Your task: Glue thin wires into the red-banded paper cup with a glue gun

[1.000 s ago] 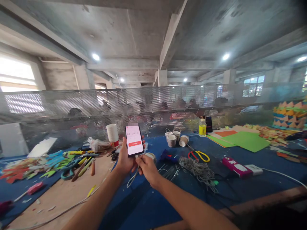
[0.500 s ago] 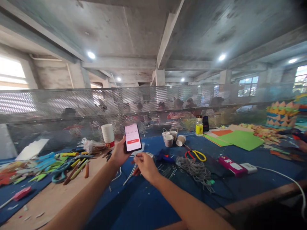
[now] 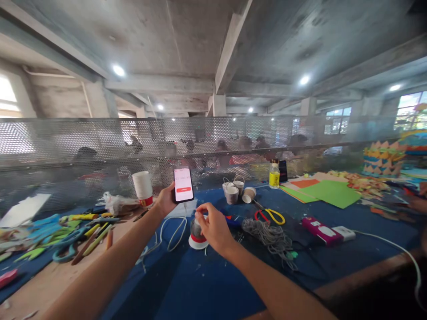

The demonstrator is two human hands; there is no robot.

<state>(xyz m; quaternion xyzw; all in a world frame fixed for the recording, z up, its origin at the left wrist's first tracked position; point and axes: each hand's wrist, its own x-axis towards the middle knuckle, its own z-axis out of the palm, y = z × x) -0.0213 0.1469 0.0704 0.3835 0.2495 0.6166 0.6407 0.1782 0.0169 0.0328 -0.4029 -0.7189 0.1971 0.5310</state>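
My left hand (image 3: 166, 200) grips a phone (image 3: 183, 186) upright, its lit screen facing me with digits and a red button. A white cable (image 3: 163, 231) lies in loops on the table below the phone. My right hand (image 3: 215, 224) is in front of and to the right of the phone, with fingers curled and thumb and fingertips drawn together. Whatever they may pinch is hidden. Close beneath those fingers stands a small cup-like piece (image 3: 198, 240) with a red band and a white rim at its bottom, partly covered by the hand.
Small buckets (image 3: 231, 194), yellow-handled scissors (image 3: 276, 216), grey cord (image 3: 267, 235) and a magenta box (image 3: 322, 231) lie to the right. Stacked paper cups (image 3: 142, 186) and tools (image 3: 95, 235) are at left. Behind runs a perforated screen (image 3: 207, 155); coloured paper (image 3: 333, 192) lies far right.
My right hand has moved right and slightly down from beside the phone's lower edge. The red-banded piece now shows under it. The phone stays in my left hand, and the view has shifted slightly.
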